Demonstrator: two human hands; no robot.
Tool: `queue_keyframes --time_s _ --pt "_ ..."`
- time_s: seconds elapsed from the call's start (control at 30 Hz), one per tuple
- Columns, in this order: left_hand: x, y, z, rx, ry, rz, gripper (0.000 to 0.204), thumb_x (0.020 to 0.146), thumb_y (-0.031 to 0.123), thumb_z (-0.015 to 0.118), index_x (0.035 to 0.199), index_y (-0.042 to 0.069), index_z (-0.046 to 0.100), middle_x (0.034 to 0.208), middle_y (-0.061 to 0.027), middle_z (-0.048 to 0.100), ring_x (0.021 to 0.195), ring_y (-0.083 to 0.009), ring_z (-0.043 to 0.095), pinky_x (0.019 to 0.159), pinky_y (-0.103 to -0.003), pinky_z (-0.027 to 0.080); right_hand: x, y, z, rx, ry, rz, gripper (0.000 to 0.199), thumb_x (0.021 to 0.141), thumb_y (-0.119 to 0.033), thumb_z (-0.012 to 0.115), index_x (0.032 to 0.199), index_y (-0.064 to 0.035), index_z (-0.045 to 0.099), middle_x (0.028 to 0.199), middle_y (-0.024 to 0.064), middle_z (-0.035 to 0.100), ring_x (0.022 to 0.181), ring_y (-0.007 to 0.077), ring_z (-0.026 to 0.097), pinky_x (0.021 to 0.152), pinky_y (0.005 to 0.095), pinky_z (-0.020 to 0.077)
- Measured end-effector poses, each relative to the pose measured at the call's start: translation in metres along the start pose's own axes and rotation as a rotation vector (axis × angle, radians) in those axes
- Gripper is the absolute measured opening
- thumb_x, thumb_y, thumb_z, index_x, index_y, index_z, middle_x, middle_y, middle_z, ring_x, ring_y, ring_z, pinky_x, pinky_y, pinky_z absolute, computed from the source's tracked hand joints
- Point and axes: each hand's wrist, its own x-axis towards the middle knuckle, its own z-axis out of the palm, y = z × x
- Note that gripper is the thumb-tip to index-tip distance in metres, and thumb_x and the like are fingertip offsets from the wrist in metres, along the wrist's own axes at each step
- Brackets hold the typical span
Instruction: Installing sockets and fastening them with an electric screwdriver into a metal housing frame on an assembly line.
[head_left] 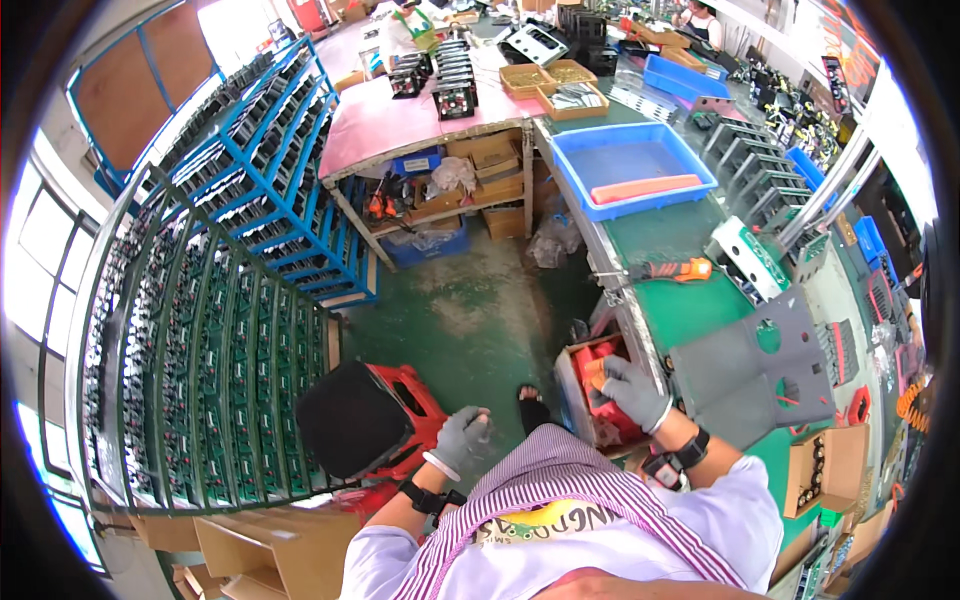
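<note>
My left hand [462, 441], in a grey glove, hangs in front of me beside a stool with a black seat [352, 420] and red legs. Its fingers are curled together, with nothing visible in them. My right hand [638, 392], also grey-gloved, is over an open cardboard box [572, 392] beside the workbench. Red pieces [615, 424] fill much of that box. The fingers of this hand are bent around a small orange-red thing [597, 376], whose kind I cannot make out.
Right of me runs a green-topped workbench [640, 310] with a blue tray [640, 206], an orange-handled power screwdriver [680, 270] and a grey metal plate [750, 365]. A rack of green circuit boards [215, 370] stands left, near blue shelving [270, 190]. Ahead is a pink-topped table [375, 130].
</note>
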Motion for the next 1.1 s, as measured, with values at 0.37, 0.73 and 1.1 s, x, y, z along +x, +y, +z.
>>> queue_keyframes --time_s 0.37,0.73,1.1 --pt "0.274 0.124 -0.095 0.101 0.227 0.371 0.023 0.085 0.017 0.049 0.093 -0.003 0.055 0.076 -0.0056 0.056 0.067 -0.0114 0.055 0.065 -0.026 0.048 0.221 -0.127 -0.096 -0.726 0.26 -0.302 0.027 0.074 -0.017 0.057 0.098 -0.0033 0.055 0.07 0.0029 0.055 0.062 0.0096 0.052 0.061 0.0243 0.0442" --pt "0.532 0.254 -0.177 0.425 0.737 0.528 0.032 0.079 0.023 0.051 0.102 0.0 0.054 0.092 -0.0196 0.056 0.086 -0.0296 0.054 0.077 -0.033 0.041 0.432 -0.256 -0.12 -1.078 0.325 -0.379 0.026 0.072 -0.022 0.059 0.092 -0.0057 0.056 0.079 0.011 0.059 0.075 0.0257 0.058 0.067 0.0336 0.0451" --pt "0.814 0.258 -0.168 -0.786 -0.063 -0.084 0.025 0.086 0.03 0.046 0.089 0.005 0.051 0.074 -0.007 0.058 0.062 -0.019 0.056 0.046 -0.029 0.046 0.679 -0.285 -0.128 -1.555 0.424 -0.304 0.027 0.075 -0.027 0.054 0.097 -0.0118 0.054 0.092 0.0088 0.058 0.084 0.0253 0.057 0.07 0.0359 0.0461"
